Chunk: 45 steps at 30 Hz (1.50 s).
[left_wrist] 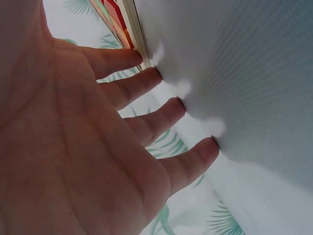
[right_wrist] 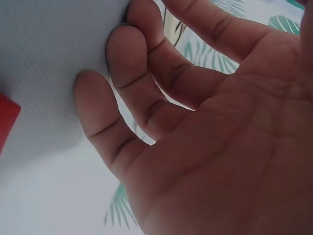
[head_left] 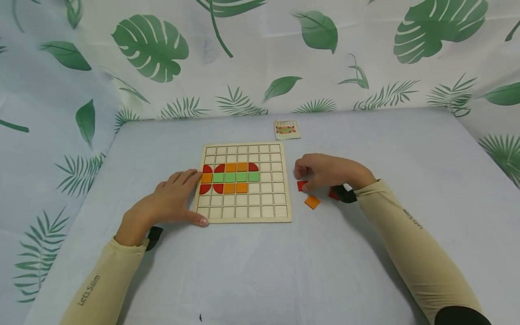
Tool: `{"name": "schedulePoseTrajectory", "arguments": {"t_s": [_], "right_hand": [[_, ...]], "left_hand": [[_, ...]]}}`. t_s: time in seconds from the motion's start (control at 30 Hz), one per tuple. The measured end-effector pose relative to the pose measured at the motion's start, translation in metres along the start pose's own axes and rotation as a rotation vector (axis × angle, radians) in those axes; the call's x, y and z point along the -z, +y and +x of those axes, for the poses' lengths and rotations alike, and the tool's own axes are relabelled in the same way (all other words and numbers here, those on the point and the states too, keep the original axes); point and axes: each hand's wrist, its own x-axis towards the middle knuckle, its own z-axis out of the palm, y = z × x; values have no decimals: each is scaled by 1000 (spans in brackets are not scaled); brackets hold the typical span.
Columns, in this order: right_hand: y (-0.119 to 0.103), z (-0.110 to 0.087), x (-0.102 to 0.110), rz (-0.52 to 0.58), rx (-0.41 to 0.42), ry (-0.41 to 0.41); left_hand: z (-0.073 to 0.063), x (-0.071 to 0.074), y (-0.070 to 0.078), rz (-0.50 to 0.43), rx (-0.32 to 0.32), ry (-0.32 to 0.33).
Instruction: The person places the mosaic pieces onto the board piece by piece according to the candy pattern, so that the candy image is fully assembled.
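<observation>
A square wooden grid board lies on the table, with red, orange and green pieces set in its left and middle cells. My left hand rests at the board's left edge, thumb at the near corner and fingers spread. In the left wrist view, the fingertips press on the tabletop. To the right of the board, my right hand reaches down with loosely bent fingers, its thumb at a red piece. Some right fingertips touch the cloth in the right wrist view.
An orange square tile lies just nearer than the right hand. Another red piece is partly hidden beneath that wrist. Behind the board lies a small pattern card. A leaf-printed cloth hangs along the table's back edge.
</observation>
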Motion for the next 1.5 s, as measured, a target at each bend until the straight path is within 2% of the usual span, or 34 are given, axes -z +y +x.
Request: {"name": "schedulePoseTrajectory", "arguments": {"t_s": [0.67,0.87,0.97,1.17,1.3,1.5], "right_hand": [[1,5,-5,27,-13,3],[0,6,-6,54,9,31],[0,9,-7,64,32,77],[-6,16,-12,166,81,165],[-13,22,-19,252,106,173],[-23,26,-27,341,88,183]], "left_hand": [[-1,1,-2,-3,-4,-11],[0,0,-3,-2,-10,-11],[0,0,-2,-5,-8,-13],[-1,1,-2,-10,-5,-18],[-2,1,-2,-7,-5,-17],[1,0,-1,-4,9,-22]]}}
